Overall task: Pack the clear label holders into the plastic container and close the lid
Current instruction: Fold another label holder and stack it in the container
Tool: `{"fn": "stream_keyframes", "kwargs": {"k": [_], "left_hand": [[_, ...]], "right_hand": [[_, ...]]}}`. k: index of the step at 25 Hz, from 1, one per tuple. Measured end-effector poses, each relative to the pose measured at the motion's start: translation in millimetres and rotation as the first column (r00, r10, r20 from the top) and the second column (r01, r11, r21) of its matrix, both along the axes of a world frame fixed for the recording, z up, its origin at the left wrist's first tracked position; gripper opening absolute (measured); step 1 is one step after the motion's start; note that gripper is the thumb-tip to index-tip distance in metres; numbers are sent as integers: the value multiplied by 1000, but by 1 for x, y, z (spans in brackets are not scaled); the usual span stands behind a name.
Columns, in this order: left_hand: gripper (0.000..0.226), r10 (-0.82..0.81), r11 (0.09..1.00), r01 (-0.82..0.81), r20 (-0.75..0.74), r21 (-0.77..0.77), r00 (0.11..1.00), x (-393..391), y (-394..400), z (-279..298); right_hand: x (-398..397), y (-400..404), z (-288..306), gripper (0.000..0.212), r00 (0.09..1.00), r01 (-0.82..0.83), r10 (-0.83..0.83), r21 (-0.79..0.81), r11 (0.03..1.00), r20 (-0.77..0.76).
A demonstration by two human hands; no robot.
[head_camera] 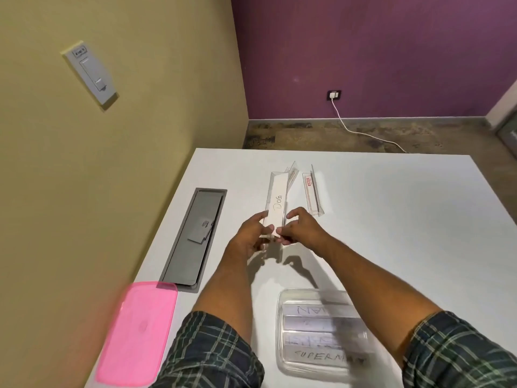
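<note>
— Hands first: what are they doing in the head view?

— Both are on one clear label holder, the one with a white card reading "DOG". The left hand pinches its near end from the left, the right hand pinches the same end from the right, fingers curled round the edges. The holder is raised above the white counter, its far end pointing away from the person.

— Any other holders?

— A second holder with a red-printed card lies on the counter just right of the held one, apart from it. Another clear piece shows behind the held holder's far end; I cannot tell if they touch.

— And the container?

— The plastic container sits open on the counter near the person, between the forearms and closer to the right one. Several holders lie flat inside it, the nearest card reading "SUPERMAN"; the others are blurred.

— The lid?

— The pink lid lies at the counter's near left edge, well apart from the container. A grey recessed panel is set into the counter beyond it.
</note>
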State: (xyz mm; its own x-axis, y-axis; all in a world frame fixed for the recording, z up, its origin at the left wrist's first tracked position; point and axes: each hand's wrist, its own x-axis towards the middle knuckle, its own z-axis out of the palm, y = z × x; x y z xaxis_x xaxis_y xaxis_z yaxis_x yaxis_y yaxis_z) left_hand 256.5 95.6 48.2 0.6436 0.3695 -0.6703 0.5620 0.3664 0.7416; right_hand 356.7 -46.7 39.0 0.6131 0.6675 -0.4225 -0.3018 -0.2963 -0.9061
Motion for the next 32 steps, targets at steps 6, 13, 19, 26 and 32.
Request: {"fn": "stream_keyframes", "kwargs": {"k": [6,13,19,26,32], "left_hand": [[60,-378,889,393,-109,233,919,-17,-25,26],[58,-718,555,791,-332,258,612,-31,-73,32],[58,-795,356,917,-459,178,398,-49,-90,24],[55,-788,179,960,-553,216,272,-58,-119,1],[34,-701,-11,927,-664,376,261,-72,-146,-26]], "right_hand": [[11,-98,4,74,906,296,-281,0,955,317],[12,-189,-4,59,923,-68,108,-118,991,369],[-15,-213,-9,67,471,-314,721,-668,675,507],[-50,-218,-31,61,-128,-252,864,-858,447,488],[-72,-223,-56,59,-159,-270,906,-901,341,391]]}}
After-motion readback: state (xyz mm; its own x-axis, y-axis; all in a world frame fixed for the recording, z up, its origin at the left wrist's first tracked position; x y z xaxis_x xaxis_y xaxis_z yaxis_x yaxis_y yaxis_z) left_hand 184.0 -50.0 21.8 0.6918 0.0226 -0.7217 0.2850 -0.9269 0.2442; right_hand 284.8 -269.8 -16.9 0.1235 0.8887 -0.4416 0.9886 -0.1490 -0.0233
